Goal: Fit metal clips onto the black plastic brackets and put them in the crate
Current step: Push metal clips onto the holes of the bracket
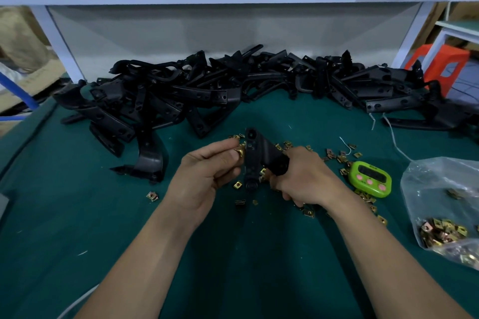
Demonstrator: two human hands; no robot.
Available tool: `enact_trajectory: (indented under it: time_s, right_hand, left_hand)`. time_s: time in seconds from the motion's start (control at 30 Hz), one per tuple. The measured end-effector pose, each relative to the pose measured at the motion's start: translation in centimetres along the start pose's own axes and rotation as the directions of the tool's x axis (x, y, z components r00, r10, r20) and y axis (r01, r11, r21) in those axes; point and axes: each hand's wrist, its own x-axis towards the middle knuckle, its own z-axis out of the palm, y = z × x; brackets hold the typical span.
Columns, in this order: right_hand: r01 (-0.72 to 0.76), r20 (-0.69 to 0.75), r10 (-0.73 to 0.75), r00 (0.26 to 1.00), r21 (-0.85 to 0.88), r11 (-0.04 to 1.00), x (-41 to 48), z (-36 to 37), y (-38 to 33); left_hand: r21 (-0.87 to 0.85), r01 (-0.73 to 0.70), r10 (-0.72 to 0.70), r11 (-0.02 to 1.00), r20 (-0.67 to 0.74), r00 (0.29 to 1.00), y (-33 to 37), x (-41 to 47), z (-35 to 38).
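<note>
A heap of black brackets (160, 96) lines the back of the green mat (103, 241), seemingly still awaiting clips. The left hand (204, 179) pinches a brass-coloured clip (239, 150) against one bracket (255, 160), gripped by the right hand (303, 179). Loose clips (342, 158) lie scattered; a clear bag (427, 176) holds more. No crate shows.

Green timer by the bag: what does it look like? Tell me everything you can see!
The green timer is a rounded lime-green plastic gadget with a dark screen on top and three pink round buttons below it. The screen's digits cannot be read. It lies face up on the teal table mat, just right of the right hand, which does not touch it. Small brass clips lie scattered round it, some right by its lower edge.
</note>
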Motion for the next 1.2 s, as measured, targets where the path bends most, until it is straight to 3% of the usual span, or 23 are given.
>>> enact_trajectory:
  time_s: [0.2, 0.47, 0.7, 1.2]
  right_hand:
    - [-0.043, 0.026, 0.044, 0.999, -0.050, 0.998, -0.1, 0.0, -0.4]
    - [-0.044, -0.076, 0.036, 0.996, -0.106, 0.993, 0.4, 0.6, -0.2]
    - [-0.024, -0.064, 0.019, 0.998, -0.077, 0.997, 0.3, 0.5, -0.1]
    - [-0.026, -0.104, 0.011, 0.995, -0.144, 0.989, 0.6, 0.9, 0.2]
  left_hand:
    - [0.057, 0.012, -0.011, 0.998, -0.024, 1.000, 0.2, -0.2, 0.2]
    - [0.120, -0.092, 0.106, 0.989, -0.116, 0.988, 0.0, -0.4, 0.4]
    - [0.148, -0.116, 0.147, 0.982, -0.220, 0.964, -0.2, -0.4, 0.8]
    - [0.275, -0.153, 0.201, 0.949, -0.155, 0.967, -0.1, -0.6, 0.8]
